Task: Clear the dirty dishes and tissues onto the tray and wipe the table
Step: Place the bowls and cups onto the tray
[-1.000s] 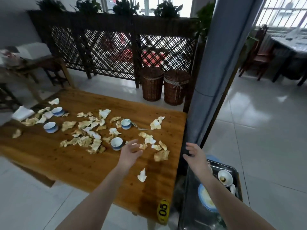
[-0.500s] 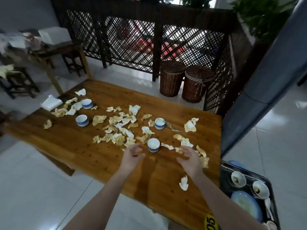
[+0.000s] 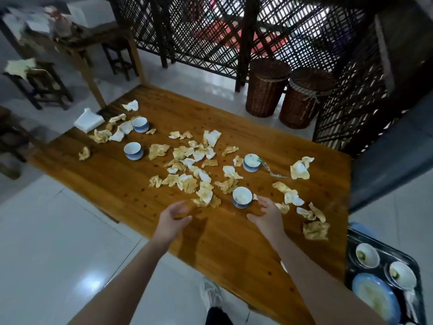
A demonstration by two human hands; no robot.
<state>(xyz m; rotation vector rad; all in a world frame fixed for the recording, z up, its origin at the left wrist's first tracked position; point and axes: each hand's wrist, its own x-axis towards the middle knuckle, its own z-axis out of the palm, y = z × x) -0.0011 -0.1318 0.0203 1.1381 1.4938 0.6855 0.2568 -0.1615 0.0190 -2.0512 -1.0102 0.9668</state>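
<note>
head | right hand (image 3: 266, 213) just beside nearest cup (image 3: 242, 197), left hand (image 3: 172, 216) near; fingers released, grasping nothing | risk: knocking cup over, scattering tissues (image 3: 206, 195) off counter (image 3: 117, 174)

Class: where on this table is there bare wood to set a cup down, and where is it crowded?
Bare: the near strip of the table under both forearms, and the left stretch below the lone tissue. Crowded: the middle, tissues packed around the cups.

My right forearm covers a tissue scrap (image 3: 283, 266) near the surface's front edge; the tray (image 3: 351, 259) runs off frame; the far side table's clutter (image 3: 46, 22) blurs.
</note>
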